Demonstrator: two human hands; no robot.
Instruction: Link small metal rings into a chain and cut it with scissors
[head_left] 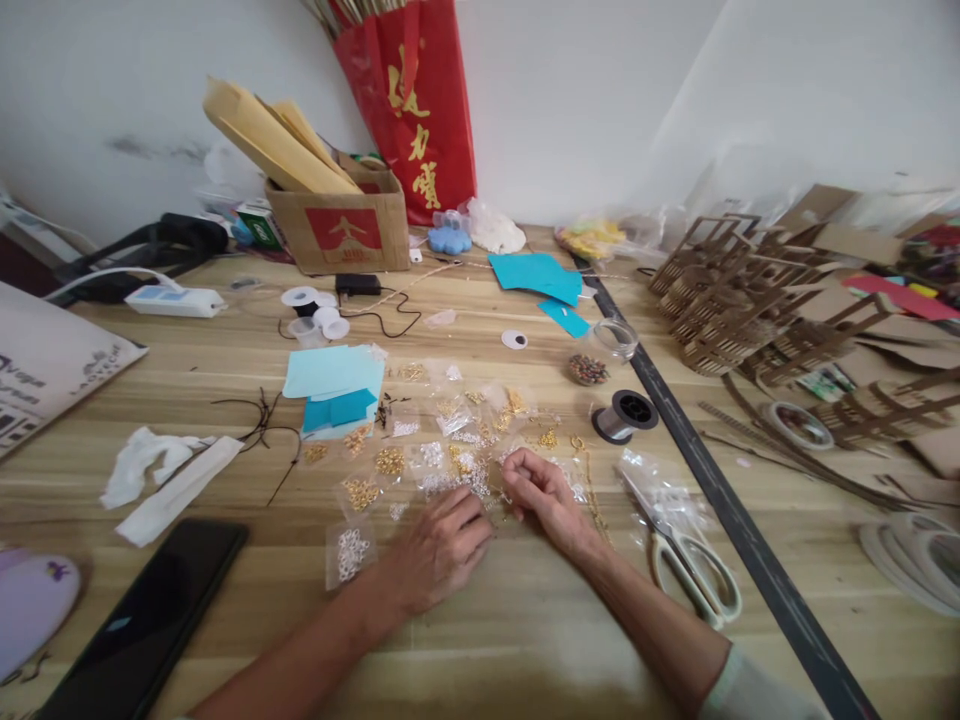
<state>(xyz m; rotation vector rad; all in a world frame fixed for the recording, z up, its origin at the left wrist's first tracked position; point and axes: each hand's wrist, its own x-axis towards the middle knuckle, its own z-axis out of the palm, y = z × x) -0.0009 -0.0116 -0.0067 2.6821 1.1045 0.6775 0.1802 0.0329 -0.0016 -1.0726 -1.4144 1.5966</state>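
Note:
My left hand [448, 545] rests low over the wooden table, its fingers curled beside small silvery pieces [471, 470]; what it holds, if anything, is hidden. Just right of it, my right hand [541, 492] has thumb and fingers pinched together at the edge of the same pile, and anything between them is too small to tell. Around both hands lie little clear bags of gold beads [390, 461] and gold pieces [361, 494]. A bag of white rings [351, 553] sits left of my left wrist. To the right hangs no tool, but a gold chain [592, 500] lies by my right hand.
Scissors [694, 570] and a wire spool [625, 416] lie at right, near a jar of beads [589, 368]. A black phone [150, 620] is at lower left. Blue paper [330, 372], a cardboard box [345, 230] and brown wooden frames [727, 300] stand farther back.

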